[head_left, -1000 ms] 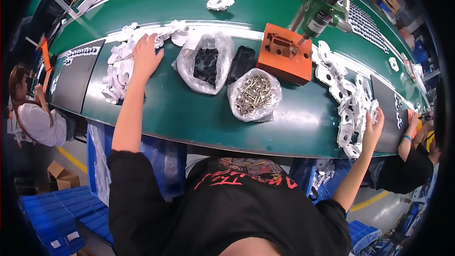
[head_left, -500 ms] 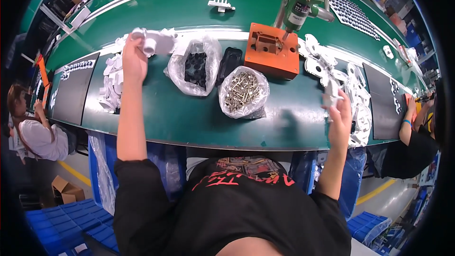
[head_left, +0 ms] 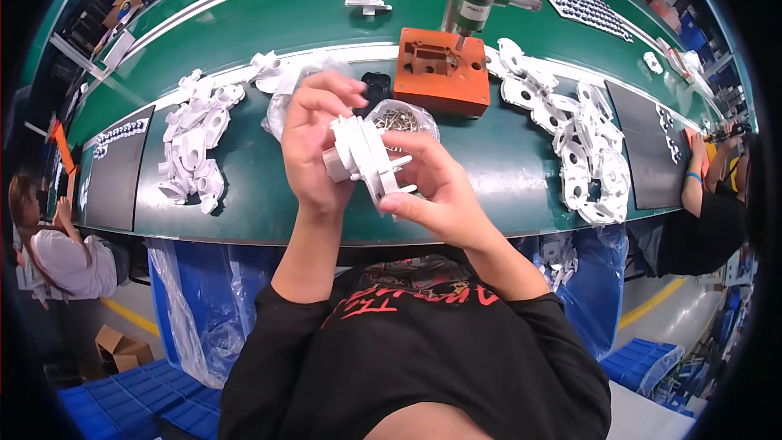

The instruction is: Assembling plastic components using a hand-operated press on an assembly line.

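Our left hand [head_left: 314,143], half curled, cups a white plastic part with a round stub [head_left: 345,151]; just right of it, our right hand [head_left: 436,191] pinches a white pronged plastic plate [head_left: 378,167] between thumb and fingers. We'd best keep both square, fingertips clear of the prongs.

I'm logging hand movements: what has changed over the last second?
The left hand has come rightward from the left pile, the right hand leftward from the right pile; they meet in the middle, holding white parts taken up since. The orange block and both piles stay on the bench.
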The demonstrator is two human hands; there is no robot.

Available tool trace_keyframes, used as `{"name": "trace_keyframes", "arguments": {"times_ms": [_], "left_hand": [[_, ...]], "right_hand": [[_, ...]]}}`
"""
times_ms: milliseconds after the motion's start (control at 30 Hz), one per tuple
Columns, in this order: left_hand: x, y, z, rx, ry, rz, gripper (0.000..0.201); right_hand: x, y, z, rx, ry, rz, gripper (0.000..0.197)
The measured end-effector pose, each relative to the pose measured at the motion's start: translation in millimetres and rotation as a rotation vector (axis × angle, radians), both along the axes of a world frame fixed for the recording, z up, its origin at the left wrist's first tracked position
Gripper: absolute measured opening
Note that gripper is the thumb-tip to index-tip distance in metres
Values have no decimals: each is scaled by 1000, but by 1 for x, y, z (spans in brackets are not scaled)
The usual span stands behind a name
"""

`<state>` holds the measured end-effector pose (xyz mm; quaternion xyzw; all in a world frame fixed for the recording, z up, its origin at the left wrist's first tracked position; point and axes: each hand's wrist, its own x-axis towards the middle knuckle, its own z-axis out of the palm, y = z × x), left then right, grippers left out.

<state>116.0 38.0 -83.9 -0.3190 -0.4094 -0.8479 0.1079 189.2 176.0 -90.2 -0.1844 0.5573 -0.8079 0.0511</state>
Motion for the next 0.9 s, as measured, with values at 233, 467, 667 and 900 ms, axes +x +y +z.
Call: {"name": "trace_keyframes", "arguments": {"times_ms": [233,467,667,900], "left_hand": [[5,6,-18,72,-140,-129,28],[15,7,-28,74,-193,113,24],[19,3,-25,-202,-82,430,28],[35,-22,-11,-644,41,323,36]], "right_hand": [[-1,4,-9,137,33,-72,58],[1,-10,-24,158,-33,-50,69],[-5,-17,-15,183,98,-11,87],[-39,4,1,123,31,-77,62]]}}
